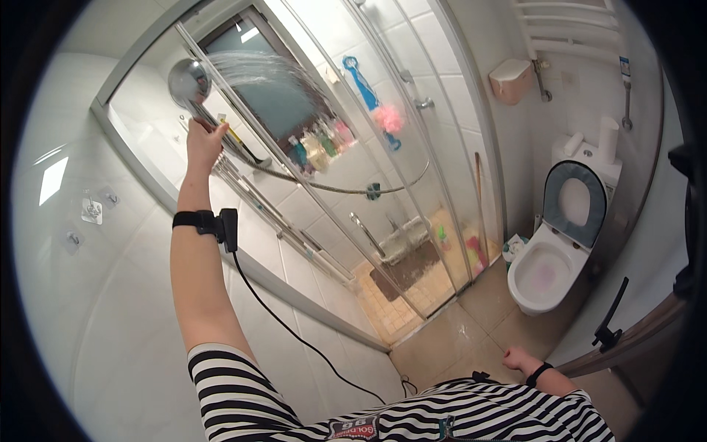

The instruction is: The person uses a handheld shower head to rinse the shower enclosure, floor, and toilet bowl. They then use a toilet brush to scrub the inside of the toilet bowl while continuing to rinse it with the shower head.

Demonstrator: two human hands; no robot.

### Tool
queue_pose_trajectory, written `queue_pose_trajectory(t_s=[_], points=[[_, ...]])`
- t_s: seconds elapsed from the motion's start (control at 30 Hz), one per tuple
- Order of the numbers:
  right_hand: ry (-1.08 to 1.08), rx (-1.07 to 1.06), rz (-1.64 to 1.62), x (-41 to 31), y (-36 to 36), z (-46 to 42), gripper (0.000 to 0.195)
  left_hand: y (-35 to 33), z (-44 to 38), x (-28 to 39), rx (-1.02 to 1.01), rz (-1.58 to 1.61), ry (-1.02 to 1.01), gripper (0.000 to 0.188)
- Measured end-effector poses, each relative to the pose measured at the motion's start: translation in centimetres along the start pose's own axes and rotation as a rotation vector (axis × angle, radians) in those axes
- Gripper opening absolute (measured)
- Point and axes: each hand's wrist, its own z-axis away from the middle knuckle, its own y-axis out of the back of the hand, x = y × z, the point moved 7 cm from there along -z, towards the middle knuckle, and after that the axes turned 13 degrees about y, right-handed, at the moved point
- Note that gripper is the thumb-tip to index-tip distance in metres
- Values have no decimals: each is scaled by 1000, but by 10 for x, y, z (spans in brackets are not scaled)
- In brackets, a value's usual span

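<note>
My left hand [203, 142] is raised and wrapped round the handle of a chrome shower head [189, 83]. Water jets [270, 72] fan out from it to the right, across the frosted window [270, 105] in the shower enclosure. A metal shower hose [331, 189] sags from the handle towards the wall at the right. Low beside my body, my right hand [516, 358] hangs over the floor with its fingers curled and nothing visible in it.
Sliding glass panels [381, 221] front the shower. Bottles [320, 146] crowd the window sill. A pink bath puff [389, 117] and blue scrubber [360, 83] hang nearby. The toilet [547, 276] has its lid up. A black door handle [612, 317] juts out near my right hand.
</note>
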Motion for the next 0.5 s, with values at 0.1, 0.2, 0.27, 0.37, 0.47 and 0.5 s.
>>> queue_pose_trajectory(t_s=[0.1, 0.2, 0.27, 0.37, 0.47, 0.5], points=[[118, -19, -28, -35, 4, -23, 36, 28, -30, 33, 152, -106, -96, 41], [568, 199, -182, -164, 68, -48, 42, 32, -38, 65, 203, -120, -96, 41], [825, 286, -341, -277, 135, -49, 47, 34, -33, 82, 242, -159, -91, 41], [1218, 334, -382, -455, 237, 5, 53, 46, -7, 85, 304, -222, -118, 41], [1553, 495, -386, -571, 324, 58, 54, 47, 9, 88, 288, -138, -122, 39], [1578, 464, -399, -606, 342, 72, 54, 52, 14, 83, 293, -141, -108, 39]])
